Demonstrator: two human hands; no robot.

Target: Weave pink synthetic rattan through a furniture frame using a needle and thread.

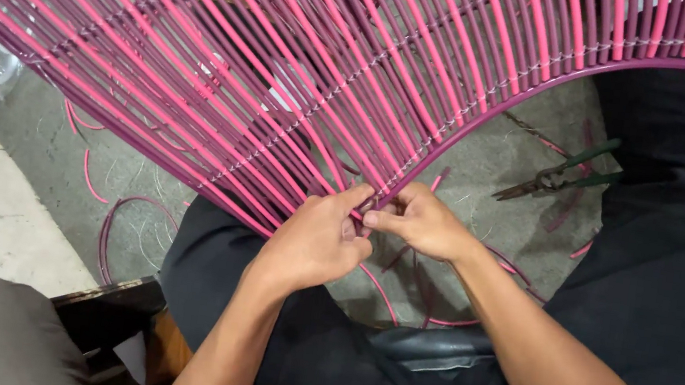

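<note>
A large fan-shaped woven frame [307, 62] of pink and dark purple plastic cords fills the upper view, its cords converging toward a point at the middle. My left hand [316, 238] and my right hand [418, 223] meet at that point, fingers pinched on the ends of the cords [370, 198] where they gather along the curved purple rim [497, 107]. Both hands touch each other at the fingertips. Thin whitish binding runs across the cords in rows.
A pair of green-handled pliers [557, 176] lies on the concrete floor to the right of the hands. Loose pink and purple cord scraps [120, 215] lie on the floor. My dark-trousered legs [672, 266] frame the spot. A wooden stool edge [107, 311] is at lower left.
</note>
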